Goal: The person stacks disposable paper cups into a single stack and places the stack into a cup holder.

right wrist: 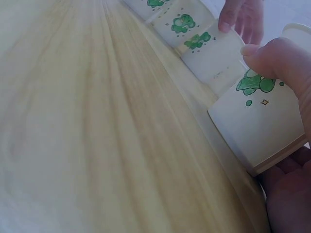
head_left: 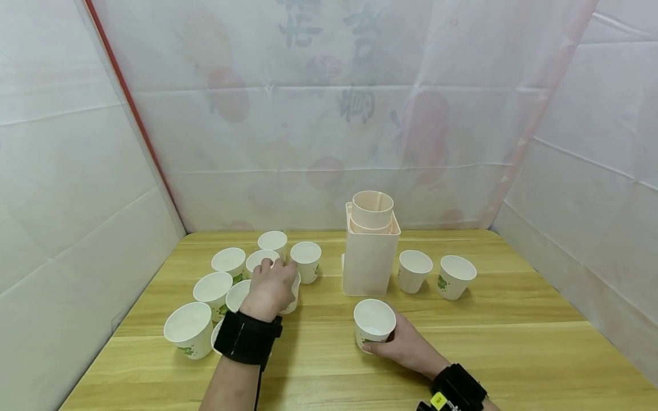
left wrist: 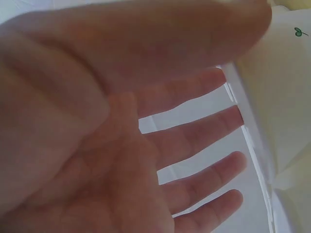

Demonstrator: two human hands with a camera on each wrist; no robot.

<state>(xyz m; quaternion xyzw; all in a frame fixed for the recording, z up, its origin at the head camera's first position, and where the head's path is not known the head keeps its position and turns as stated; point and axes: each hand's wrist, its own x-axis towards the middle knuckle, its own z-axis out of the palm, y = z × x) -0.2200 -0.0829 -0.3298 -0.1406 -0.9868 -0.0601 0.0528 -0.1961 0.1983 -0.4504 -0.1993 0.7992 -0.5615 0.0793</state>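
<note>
White sheeting [head_left: 288, 131] encloses the back and sides of a wood-grain tabletop [head_left: 329, 365]. Toward the rear stands an upright cream box [head_left: 369, 265], with a round cylinder [head_left: 372, 211] rising from its open top.

The left hand [head_left: 269, 288] is over the grouped cups [head_left: 236, 295], left of the box; its fingers are extended and spread apart, with no cup gripped. Contact between fingertips and a rim cannot be confirmed. The right hand [head_left: 411, 345] grips the held cup [head_left: 374, 322], mouth up, in front of the box: thumb on the near side, fingers curled around the other. Whether its base rests on the tabletop cannot be told.

Each wrist carries a black band [head_left: 248, 338]. At least nine upright cups make up the left group, some partly hidden. Two more, a nearer-box cup [head_left: 415, 271] and an outer cup [head_left: 456, 277], stand apart at right. A green print [right wrist: 257, 83] marks the held cup.
</note>
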